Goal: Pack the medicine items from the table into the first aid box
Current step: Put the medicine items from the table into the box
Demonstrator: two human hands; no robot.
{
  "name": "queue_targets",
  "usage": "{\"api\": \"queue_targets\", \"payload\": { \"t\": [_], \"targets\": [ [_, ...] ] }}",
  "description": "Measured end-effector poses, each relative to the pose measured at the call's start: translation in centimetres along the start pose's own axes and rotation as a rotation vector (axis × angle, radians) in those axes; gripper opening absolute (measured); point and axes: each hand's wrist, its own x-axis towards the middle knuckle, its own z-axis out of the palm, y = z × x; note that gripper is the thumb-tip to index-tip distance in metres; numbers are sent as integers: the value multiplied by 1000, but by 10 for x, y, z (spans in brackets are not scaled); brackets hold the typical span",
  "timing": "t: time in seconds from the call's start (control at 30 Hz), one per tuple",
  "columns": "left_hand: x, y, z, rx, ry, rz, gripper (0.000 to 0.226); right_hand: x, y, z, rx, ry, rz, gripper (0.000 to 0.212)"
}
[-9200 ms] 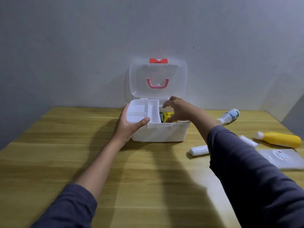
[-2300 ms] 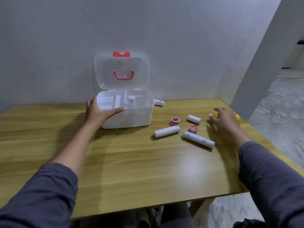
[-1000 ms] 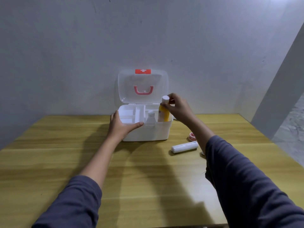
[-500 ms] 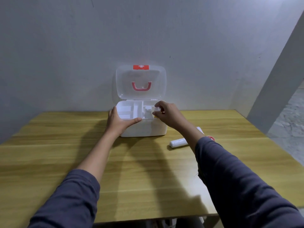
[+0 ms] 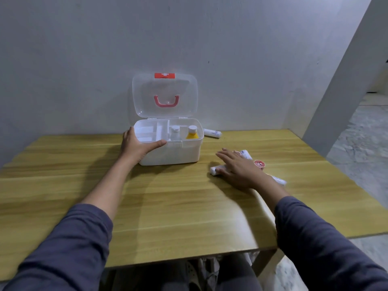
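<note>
The white first aid box [image 5: 178, 153] stands open at the back of the wooden table [image 5: 168, 206], its clear lid upright against the wall. Inside its right part a yellow bottle [image 5: 192, 133] and a white bottle [image 5: 174, 132] stand upright. My left hand [image 5: 136, 145] grips the box's front left rim. My right hand [image 5: 237, 168] lies flat, fingers spread, over a white roll [image 5: 214, 170] to the right of the box. Around that hand lie another white roll [image 5: 246, 154], a small red tape roll [image 5: 259, 164] and a long white roll [image 5: 279, 180].
One more white roll [image 5: 212, 133] lies behind the box's right corner, near the wall. A grey pillar [image 5: 340, 80] rises at the table's far right corner. The table's near edge runs above my knees.
My right hand has left the box, where the yellow bottle now stands, and has come down onto the white roll on the table. My left hand still holds the box.
</note>
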Motion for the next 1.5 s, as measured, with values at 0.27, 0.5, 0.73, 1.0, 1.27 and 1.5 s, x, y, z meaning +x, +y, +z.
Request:
{"api": "queue_targets", "payload": {
  "t": [0.27, 0.5, 0.73, 1.0, 1.27, 1.5],
  "targets": [
    [-5, 9, 2, -49, -4, 56, 120, 15, 0, 8, -109, 69, 32, 59],
    [-7, 19, 1, -91, 6, 165, 114, 50, 13, -13, -106, 166, 172, 54],
    [3, 11, 7, -93, 31, 168, 91, 103, 32, -8, -76, 210, 254, 52],
    [4, 14, 11, -113, 39, 181, 89, 115, 27, -16, -62, 189, 330, 36],
    [-5, 20, 7, -129, 35, 151, 99, 90, 25, -38, 227, 470, 435, 34],
    [-9, 26, 10, -136, 25, 155, 118, 73, -14, -87, 745, 784, 155, 38]
  ]
}}
